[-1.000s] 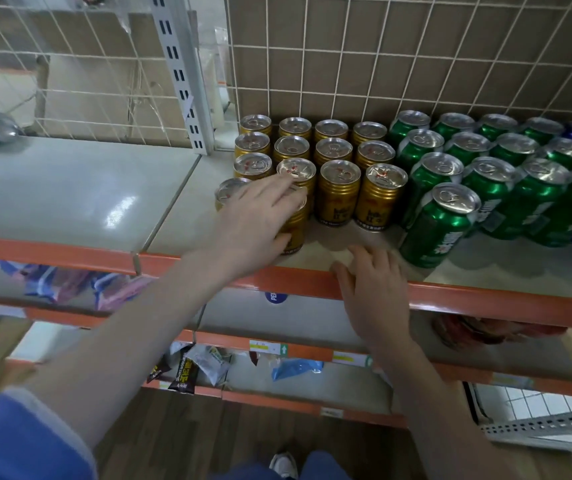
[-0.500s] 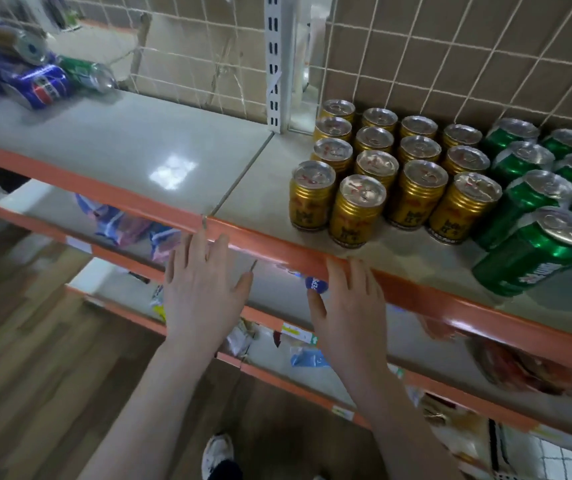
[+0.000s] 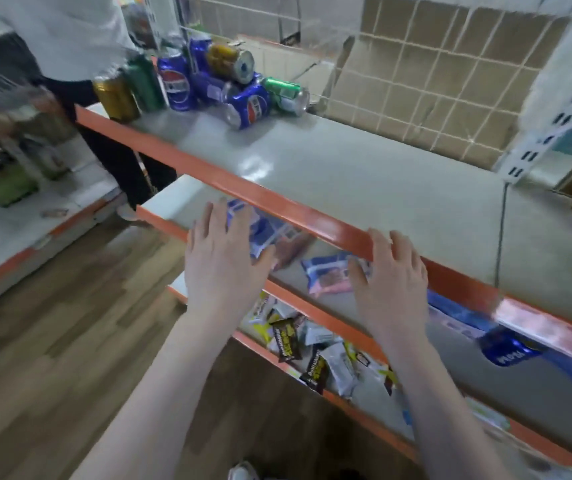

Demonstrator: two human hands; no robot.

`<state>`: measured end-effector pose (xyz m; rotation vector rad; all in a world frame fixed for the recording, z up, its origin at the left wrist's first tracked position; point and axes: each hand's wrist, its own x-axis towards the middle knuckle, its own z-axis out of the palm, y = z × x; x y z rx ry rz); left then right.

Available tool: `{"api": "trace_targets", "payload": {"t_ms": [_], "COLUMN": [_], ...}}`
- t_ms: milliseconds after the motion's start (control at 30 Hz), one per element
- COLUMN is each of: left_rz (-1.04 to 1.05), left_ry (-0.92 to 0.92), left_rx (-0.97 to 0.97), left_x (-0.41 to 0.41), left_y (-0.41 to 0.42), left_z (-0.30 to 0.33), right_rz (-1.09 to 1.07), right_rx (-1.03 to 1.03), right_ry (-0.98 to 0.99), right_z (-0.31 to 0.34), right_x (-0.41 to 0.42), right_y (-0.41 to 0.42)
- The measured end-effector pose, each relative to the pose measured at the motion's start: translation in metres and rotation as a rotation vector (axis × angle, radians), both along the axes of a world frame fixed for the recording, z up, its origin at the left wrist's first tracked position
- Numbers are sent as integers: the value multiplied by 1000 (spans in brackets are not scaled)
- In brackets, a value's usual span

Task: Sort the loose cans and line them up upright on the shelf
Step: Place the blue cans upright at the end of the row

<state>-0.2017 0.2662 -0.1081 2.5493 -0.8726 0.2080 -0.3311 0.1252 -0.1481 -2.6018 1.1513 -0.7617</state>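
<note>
A heap of loose cans lies at the far left end of the grey shelf (image 3: 364, 174): blue cans (image 3: 250, 107) on their sides, a gold can (image 3: 230, 62) on top, a green can (image 3: 286, 93) lying down, and an upright gold can (image 3: 115, 97) beside an upright green one (image 3: 144, 84). My left hand (image 3: 224, 261) hovers with straight fingers in front of the shelf's orange front edge (image 3: 277, 206), holding nothing. My right hand (image 3: 391, 278) is also empty, its fingertips at that orange edge. Both hands are well short of the heap.
A person in dark trousers (image 3: 104, 126) stands at the shelf's left end. Lower shelves hold snack packets (image 3: 312, 355) and a blue-pink pack (image 3: 329, 277). A wire grid back (image 3: 433, 81) and a white upright (image 3: 554, 126) bound the shelf. Another shelf unit (image 3: 11, 209) stands at left.
The view has swung left, away from the lined-up gold and green cans, which are out of sight. The loose heap is now nearer. Both hands stay empty by the shelf edge.
</note>
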Motion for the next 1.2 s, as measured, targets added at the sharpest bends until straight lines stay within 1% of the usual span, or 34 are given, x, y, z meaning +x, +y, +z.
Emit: {"api": "trace_targets", "payload": {"t_ms": [133, 233, 367, 600, 733, 900, 1067, 1200], "left_rz": [5, 2, -28, -140, -158, -210, -278, -329], "left_ry": [-2, -6, -5, -101, -121, -147, -143, -160], "left_rx": [-27, -27, -30, 4, 49, 89, 114, 236], "left_x": [79, 132, 200, 315, 369, 425, 462, 485], "left_y": [21, 21, 5, -35, -58, -88, -104, -115], "left_z": [9, 9, 3, 16, 34, 48, 49, 44], "right_rz": [-11, -32, -61, -88, -94, -112, -139, -166], "right_rx": [-15, -19, 4, 93, 149, 181, 172, 157], "right_ry": [-28, -30, -15, -28, 9, -5, -36, -35], "right_z": [13, 14, 8, 11, 18, 18, 17, 14], "right_x": [75, 123, 183, 293, 332, 367, 394, 417], "right_y": [17, 14, 2, -36, -45, -50, -44, -42]}}
